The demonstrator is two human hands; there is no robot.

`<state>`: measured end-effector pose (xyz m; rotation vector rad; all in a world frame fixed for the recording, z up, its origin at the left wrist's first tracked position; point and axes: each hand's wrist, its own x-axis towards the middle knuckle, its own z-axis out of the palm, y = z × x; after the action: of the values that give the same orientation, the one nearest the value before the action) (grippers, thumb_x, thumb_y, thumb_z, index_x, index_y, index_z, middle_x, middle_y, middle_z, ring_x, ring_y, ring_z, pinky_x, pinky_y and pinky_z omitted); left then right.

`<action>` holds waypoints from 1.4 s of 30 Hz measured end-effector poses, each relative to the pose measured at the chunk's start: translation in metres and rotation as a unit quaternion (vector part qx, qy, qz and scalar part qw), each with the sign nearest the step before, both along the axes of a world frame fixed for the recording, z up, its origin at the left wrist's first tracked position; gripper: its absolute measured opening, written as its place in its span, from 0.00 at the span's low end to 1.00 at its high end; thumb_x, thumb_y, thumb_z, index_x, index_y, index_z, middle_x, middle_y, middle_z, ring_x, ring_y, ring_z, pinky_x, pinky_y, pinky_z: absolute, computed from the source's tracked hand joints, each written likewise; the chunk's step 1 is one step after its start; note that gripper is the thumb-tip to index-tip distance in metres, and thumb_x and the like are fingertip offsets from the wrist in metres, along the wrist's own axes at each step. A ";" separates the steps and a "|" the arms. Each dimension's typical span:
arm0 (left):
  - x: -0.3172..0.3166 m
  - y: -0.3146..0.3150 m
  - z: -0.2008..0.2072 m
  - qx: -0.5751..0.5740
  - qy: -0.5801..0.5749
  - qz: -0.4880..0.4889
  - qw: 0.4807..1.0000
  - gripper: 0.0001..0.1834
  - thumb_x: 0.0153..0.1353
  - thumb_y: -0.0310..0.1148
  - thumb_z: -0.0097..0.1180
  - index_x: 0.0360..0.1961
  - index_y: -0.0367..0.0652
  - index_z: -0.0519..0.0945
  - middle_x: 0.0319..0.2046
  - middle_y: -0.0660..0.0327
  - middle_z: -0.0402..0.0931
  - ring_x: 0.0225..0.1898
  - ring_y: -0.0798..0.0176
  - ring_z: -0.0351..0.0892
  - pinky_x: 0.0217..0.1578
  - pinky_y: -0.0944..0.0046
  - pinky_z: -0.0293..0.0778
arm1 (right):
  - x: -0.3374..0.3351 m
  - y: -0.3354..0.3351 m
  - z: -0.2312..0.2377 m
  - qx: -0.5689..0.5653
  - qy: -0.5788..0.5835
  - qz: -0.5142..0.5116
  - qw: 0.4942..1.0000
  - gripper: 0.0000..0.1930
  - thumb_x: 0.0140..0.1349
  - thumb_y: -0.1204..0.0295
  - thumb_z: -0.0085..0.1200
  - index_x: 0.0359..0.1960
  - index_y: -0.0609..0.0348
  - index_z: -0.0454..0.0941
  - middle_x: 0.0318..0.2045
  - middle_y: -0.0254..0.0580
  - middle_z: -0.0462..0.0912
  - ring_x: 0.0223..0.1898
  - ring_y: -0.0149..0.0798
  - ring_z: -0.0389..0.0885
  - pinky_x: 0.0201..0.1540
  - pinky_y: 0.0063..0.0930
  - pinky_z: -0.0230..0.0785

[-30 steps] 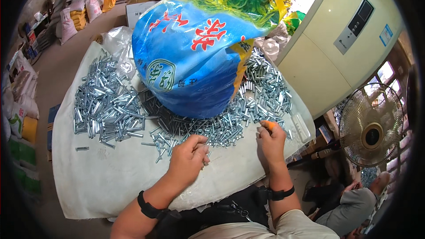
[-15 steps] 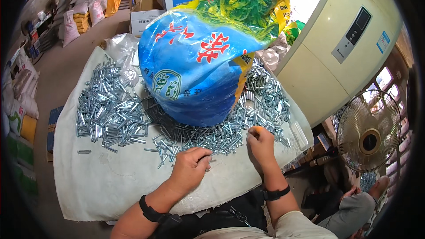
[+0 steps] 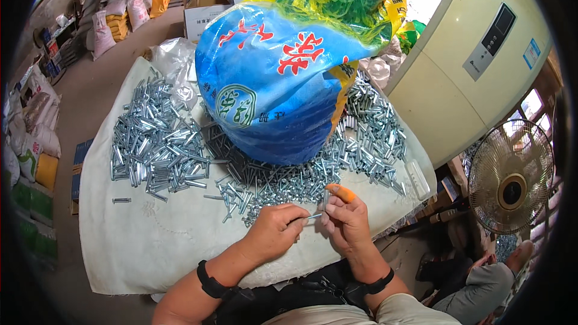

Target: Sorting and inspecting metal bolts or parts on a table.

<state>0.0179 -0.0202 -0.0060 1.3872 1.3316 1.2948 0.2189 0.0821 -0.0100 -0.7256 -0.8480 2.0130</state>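
My left hand (image 3: 276, 229) pinches a thin silver bolt (image 3: 314, 216), its tip pointing right toward the other hand. In my right hand (image 3: 346, 221), thumb and fingers are closed on a short silver metal sleeve (image 3: 326, 198) held roughly upright. An orange cover (image 3: 342, 192) wraps one right fingertip. The two hands almost meet above the pale cloth (image 3: 180, 247) on the table. Just beyond them lie small loose metal pieces (image 3: 283, 195). A pile of silver tube-shaped pieces (image 3: 159, 144) spreads to the left, and more metal pieces (image 3: 376, 132) lie to the right.
A big blue, yellow and green woven sack (image 3: 271, 84) stands amid the metal pieces. Clear plastic (image 3: 174, 63) lies behind the left pile. At right are a cream appliance (image 3: 463, 66), a fan (image 3: 512, 186) and a seated person's leg (image 3: 481, 289). Cardboard boxes (image 3: 208, 15) stand behind.
My right hand has come away from the metal pieces, turned and moved toward my left hand, now showing a sleeve. The left hand has shifted slightly right, its bolt now clearly visible. The view has shifted slightly.
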 end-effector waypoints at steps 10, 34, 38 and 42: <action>0.000 -0.001 -0.002 -0.041 -0.031 0.032 0.998 0.07 0.73 0.22 0.63 0.46 0.32 0.90 0.33 0.55 0.90 0.27 0.66 0.90 0.31 0.63 0.84 | -0.016 -0.018 -0.008 0.018 0.025 -0.058 0.998 0.19 0.73 0.84 0.64 0.63 0.65 0.78 0.45 0.59 0.89 0.31 0.43 0.90 0.22 0.24 0.81; -0.001 -0.002 0.003 -0.001 0.018 0.035 0.999 0.07 0.71 0.23 0.68 0.48 0.36 0.90 0.33 0.56 0.91 0.31 0.64 0.92 0.33 0.62 0.84 | -0.003 -0.027 -0.011 0.072 -0.039 -0.015 0.997 0.10 0.74 0.83 0.65 0.53 0.70 0.81 0.37 0.53 0.89 0.30 0.41 0.90 0.26 0.29 0.82; -0.002 -0.002 -0.004 0.084 0.112 -0.010 0.990 0.10 0.70 0.26 0.68 0.51 0.39 0.88 0.42 0.46 0.90 0.41 0.38 0.90 0.42 0.49 0.85 | 0.004 -0.022 0.006 0.090 -0.202 0.069 0.973 0.08 0.74 0.80 0.68 0.49 0.71 0.83 0.33 0.46 0.88 0.27 0.35 0.87 0.27 0.27 0.80; -0.003 0.001 -0.014 0.141 0.147 0.014 0.979 0.10 0.71 0.25 0.70 0.51 0.37 0.91 0.37 0.52 0.91 0.31 0.57 0.92 0.33 0.58 0.83 | 0.000 -0.021 0.005 0.100 -0.170 0.072 0.978 0.10 0.76 0.78 0.67 0.53 0.72 0.85 0.34 0.40 0.87 0.27 0.30 0.84 0.29 0.25 0.79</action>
<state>0.0146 -0.0192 -0.0205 1.8181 1.4029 1.3773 0.2190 0.0614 -0.0048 -0.9281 -1.3156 1.9204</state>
